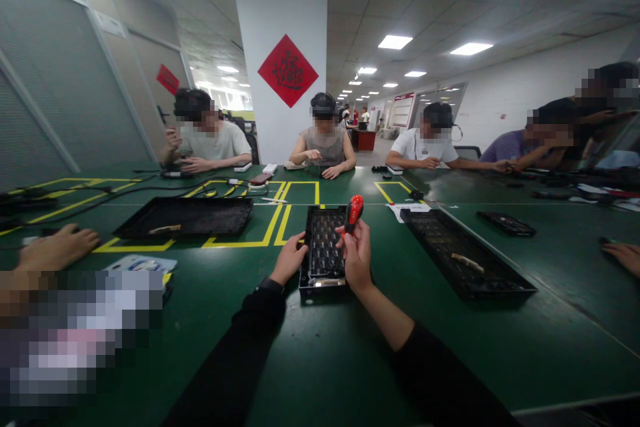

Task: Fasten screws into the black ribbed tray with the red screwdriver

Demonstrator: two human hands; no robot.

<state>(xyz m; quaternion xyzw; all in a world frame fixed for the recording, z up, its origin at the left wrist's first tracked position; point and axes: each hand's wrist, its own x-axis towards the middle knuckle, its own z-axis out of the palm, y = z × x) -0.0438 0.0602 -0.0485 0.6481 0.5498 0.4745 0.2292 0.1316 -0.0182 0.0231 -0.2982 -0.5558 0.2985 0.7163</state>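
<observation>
A black rectangular plastic case (326, 227) with rows of cell-like shapes inside lies lengthwise before me on the green table. My left hand (290, 259) grips its left side, thumb over the rim. In my right hand (357, 257) is a screwdriver (355, 210) with a red and black handle, closed in the fingers above the case's right side. The red handle end points up; its tip is hidden by the hand. Along the near end of the case runs a pale metallic strip (327, 283).
Larger black trays lie left (185, 219) and right (465, 253), each with a small tan piece inside. A flat black part (506, 223) rests farther right. Cables (107, 193) cross the table's left side. Co-workers sit opposite, and other people's hands show at both sides.
</observation>
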